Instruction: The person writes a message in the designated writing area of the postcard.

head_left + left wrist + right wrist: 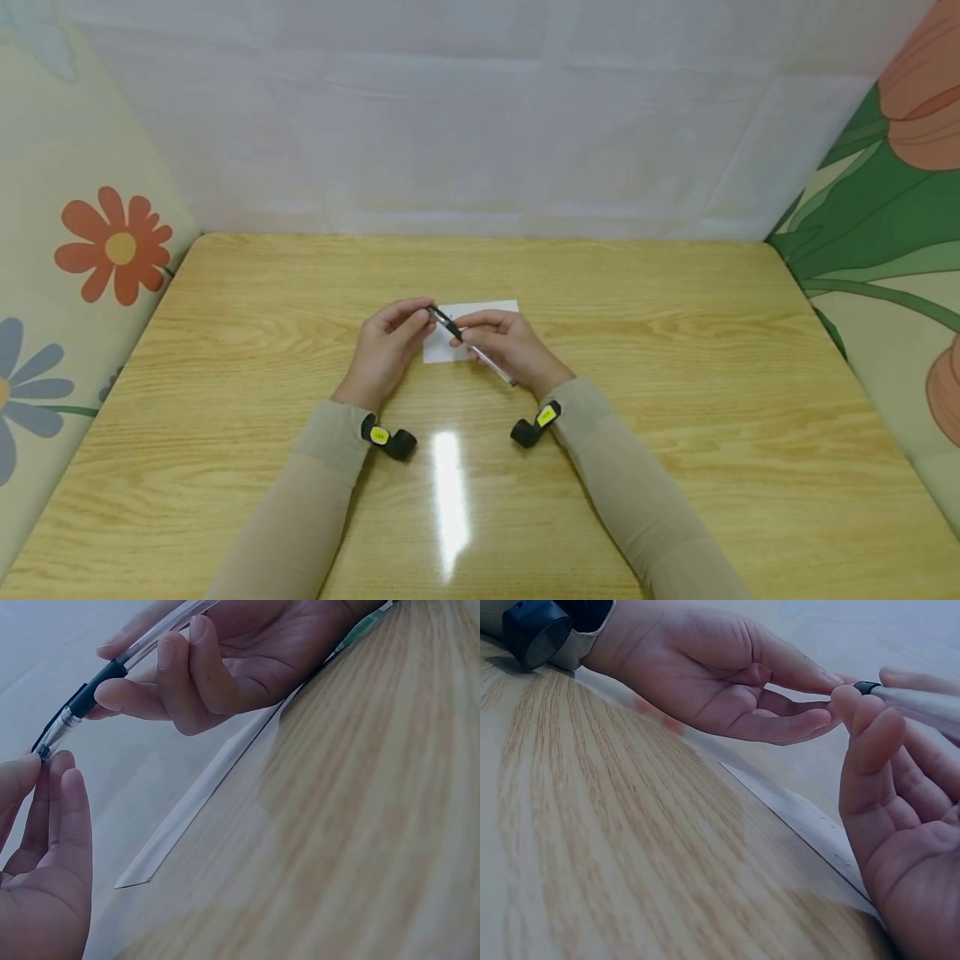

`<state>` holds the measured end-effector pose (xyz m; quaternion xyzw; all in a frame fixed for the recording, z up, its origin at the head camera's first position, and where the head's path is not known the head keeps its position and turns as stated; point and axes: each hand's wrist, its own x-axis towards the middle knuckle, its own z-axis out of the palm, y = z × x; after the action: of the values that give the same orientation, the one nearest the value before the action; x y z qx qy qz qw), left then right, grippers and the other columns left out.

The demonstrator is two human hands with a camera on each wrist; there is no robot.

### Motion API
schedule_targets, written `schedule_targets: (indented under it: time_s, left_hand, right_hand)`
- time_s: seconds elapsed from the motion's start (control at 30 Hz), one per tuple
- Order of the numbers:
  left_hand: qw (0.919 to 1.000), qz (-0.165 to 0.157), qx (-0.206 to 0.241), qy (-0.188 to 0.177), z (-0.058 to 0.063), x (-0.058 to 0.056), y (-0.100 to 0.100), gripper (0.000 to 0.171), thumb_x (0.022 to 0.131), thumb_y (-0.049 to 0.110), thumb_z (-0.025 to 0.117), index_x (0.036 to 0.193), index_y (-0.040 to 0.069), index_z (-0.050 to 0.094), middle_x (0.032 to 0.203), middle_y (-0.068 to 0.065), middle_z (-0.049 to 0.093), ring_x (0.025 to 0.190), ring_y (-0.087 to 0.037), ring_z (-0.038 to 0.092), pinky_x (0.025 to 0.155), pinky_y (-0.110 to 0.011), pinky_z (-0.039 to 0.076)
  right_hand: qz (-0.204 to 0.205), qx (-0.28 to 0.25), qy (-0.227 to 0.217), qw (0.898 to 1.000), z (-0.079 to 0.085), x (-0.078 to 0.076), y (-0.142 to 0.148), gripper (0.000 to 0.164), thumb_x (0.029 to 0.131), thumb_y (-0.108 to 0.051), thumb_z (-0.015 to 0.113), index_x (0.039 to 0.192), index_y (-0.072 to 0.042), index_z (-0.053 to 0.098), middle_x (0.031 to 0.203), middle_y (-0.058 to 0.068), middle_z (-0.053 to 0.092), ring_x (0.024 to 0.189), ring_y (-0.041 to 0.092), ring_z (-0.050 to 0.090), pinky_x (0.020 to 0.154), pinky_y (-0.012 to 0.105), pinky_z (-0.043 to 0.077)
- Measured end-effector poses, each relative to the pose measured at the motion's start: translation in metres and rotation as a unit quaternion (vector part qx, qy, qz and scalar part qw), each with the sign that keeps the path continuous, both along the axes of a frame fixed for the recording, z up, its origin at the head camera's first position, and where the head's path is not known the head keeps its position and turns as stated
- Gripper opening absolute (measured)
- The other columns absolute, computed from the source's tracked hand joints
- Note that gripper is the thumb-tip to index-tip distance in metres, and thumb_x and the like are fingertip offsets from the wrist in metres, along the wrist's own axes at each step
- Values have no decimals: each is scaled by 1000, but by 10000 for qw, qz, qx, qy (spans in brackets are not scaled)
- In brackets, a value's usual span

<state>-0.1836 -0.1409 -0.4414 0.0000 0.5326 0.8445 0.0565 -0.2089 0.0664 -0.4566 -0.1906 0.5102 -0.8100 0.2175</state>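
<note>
Above the middle of the table, both hands hold a clear-barrelled pen [491, 364] with a black grip. My left hand [387, 346] pinches its capped far end between thumb and fingertips; the cap [56, 735] is clear with a dark clip. Around the black grip section [97, 688] the thumb and fingers of my right hand [517, 346] are closed. The pen slants, its rear end pointing down to the right in the head view. Beneath the hands a white sheet of paper [444, 346] lies on the table, partly hidden by them; faint marks show on it in the right wrist view.
The wooden table [675, 375] stretches out on all sides of the paper. A white cloth [480, 125] hangs behind its far edge. Flower-patterned panels [112, 350] stand at both sides. Each wrist wears a black camera band [388, 437].
</note>
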Motion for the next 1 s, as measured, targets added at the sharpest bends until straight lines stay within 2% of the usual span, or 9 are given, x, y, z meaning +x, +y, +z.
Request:
schedule_targets:
  time_s: [0.2,0.47,0.83,1.0]
  left_hand:
    - [9999,4,-16,100,0,1,-1,22,102,3,58,112,14,74,114,-4,66,105,-13,66,102,-27,50]
    - [9997,-7,-136,210,-1,0,-1,20,102,7,60,119,7,70,114,-4,67,107,-13,66,103,-28,50]
    - [9991,30,-288,321,-3,1,-3,19,102,8,60,118,8,69,117,-3,68,109,-14,66,103,-29,50]
    - [9980,-6,-574,277,-2,0,-5,22,102,9,62,122,7,67,121,-3,67,113,-14,65,103,-29,49]
  right_hand:
    - [-26,-74,2,10000,1,0,1,37,97,12,50,101,-14,77,89,7,76,71,13,64,62,20,52]
    - [-125,-89,-47,9999,2,1,1,36,97,11,51,101,-14,76,89,7,76,66,12,62,60,20,52]
    - [-310,-113,-130,9994,3,2,3,37,96,12,51,100,-15,76,89,6,76,64,12,60,59,20,51]
    - [-468,-153,-72,9988,4,2,5,37,95,11,52,101,-16,76,89,6,76,69,13,61,61,21,52]
